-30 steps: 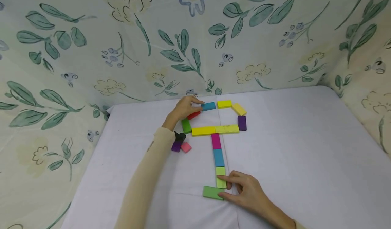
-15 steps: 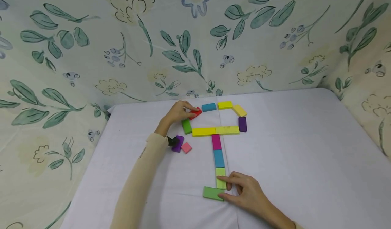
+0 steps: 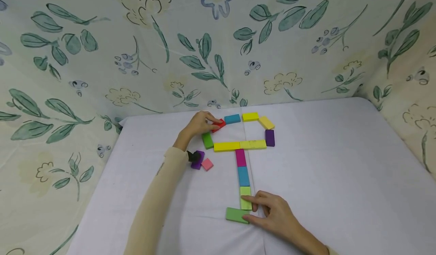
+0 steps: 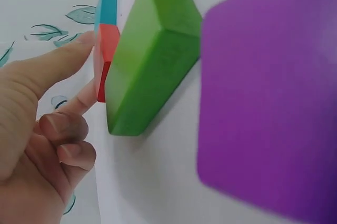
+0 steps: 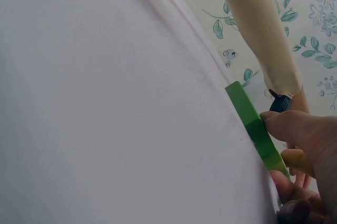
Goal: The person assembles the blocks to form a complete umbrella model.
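Note:
In the head view my left hand [image 3: 198, 124] pinches a red block [image 3: 219, 124] between thumb and index finger, its corner at the blue block [image 3: 232, 118]. The left wrist view shows that red block [image 4: 108, 40] beside a green block [image 4: 152, 58]. Near the front, my right hand [image 3: 276, 213] rests its thumb on a light green block [image 3: 235, 215] lying crosswise. Its index finger touches the lime block [image 3: 245, 205] above that. A magenta block [image 3: 240, 157] and a second blue block [image 3: 243, 176] continue this column up to two yellow bars [image 3: 226, 146].
A yellow block [image 3: 250, 116], a pale yellow block [image 3: 266, 122] and a dark purple block [image 3: 270, 138] curve round the right. A purple block [image 3: 200, 160], partly behind the black wrist camera [image 3: 193, 156], and a pink block [image 3: 207, 164] lie loose on the white tablecloth [image 3: 323, 171].
My left hand has moved from the upper blue block back to the red block, which has turned slightly and shifted toward the blue one. The right hand has stayed in place.

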Motion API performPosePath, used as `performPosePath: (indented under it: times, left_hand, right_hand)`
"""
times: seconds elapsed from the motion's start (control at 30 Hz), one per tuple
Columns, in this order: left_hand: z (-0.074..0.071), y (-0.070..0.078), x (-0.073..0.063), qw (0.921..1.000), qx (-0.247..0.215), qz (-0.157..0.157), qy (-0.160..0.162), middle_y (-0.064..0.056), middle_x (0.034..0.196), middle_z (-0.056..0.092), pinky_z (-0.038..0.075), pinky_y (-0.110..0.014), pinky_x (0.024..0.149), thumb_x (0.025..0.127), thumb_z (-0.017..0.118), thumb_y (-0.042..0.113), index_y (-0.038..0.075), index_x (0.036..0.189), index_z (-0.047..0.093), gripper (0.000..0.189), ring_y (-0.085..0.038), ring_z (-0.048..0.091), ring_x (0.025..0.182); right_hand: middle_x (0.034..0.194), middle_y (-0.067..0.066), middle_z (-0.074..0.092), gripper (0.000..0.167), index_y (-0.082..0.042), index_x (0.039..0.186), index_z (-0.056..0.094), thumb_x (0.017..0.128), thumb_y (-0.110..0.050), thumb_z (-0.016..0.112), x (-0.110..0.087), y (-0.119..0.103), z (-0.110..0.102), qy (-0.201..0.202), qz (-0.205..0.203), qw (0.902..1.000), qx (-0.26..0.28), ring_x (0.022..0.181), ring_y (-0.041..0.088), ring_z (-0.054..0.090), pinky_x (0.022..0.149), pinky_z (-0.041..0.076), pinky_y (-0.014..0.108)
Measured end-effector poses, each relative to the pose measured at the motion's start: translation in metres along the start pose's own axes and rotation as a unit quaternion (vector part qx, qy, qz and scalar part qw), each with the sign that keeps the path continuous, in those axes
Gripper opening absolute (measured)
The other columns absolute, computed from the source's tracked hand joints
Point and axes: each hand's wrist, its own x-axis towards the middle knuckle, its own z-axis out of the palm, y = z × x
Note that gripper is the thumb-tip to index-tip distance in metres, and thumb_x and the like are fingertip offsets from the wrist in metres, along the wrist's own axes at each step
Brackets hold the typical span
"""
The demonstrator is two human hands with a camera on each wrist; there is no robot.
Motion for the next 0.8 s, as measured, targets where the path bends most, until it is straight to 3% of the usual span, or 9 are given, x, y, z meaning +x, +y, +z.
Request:
performPosePath:
  times: [0.2,0.37,0.5,0.8]
  left_hand:
    - [-0.015,-0.009,-0.02,0.9988,-0.015,0.045,0.007,-0.007,0.125,0.071,0.049,-0.049,0.112,0.096,0.076,0.025,0.021,0.124,0.078,0.029,-0.027,0.057,0.123]
    - [-0.023,-0.021,-0.053,0.9983,-0.002,0.058,0.001,-0.009,0.129,0.069,0.05,-0.051,0.109,0.093,0.08,0.027,0.02,0.129,0.075,0.038,-0.029,0.058,0.124]
    - [-0.02,-0.026,-0.073,0.998,0.014,0.062,-0.006,-0.011,0.131,0.067,0.052,-0.049,0.105,0.089,0.084,0.029,0.022,0.131,0.073,0.045,-0.03,0.057,0.122]
    - [-0.007,-0.032,-0.083,0.9996,0.013,0.026,0.006,-0.007,0.131,0.065,0.053,-0.047,0.102,0.084,0.088,0.028,0.027,0.127,0.076,0.044,-0.03,0.059,0.118]
  right_hand:
    - [0.077,-0.018,0.058,0.04,-0.023,0.114,0.081,0.077,-0.035,0.092,0.0,-0.001,0.0,0.005,-0.003,1.0,-0.001,0.056,-0.008,0.035,0.047,0.03,0.013]
    - [0.077,-0.019,0.058,0.04,-0.024,0.114,0.081,0.077,-0.035,0.092,0.0,-0.001,0.0,0.006,-0.003,1.0,-0.002,0.056,-0.008,0.035,0.047,0.03,0.013]
    - [0.078,-0.018,0.059,0.04,-0.024,0.114,0.081,0.078,-0.036,0.091,-0.001,-0.001,-0.001,0.004,0.001,1.0,0.002,0.056,-0.008,0.036,0.047,0.03,0.014]
    - [0.077,-0.018,0.059,0.04,-0.024,0.114,0.081,0.077,-0.034,0.092,-0.001,0.0,0.001,0.005,-0.008,0.9999,0.005,0.056,-0.007,0.037,0.047,0.031,0.013]
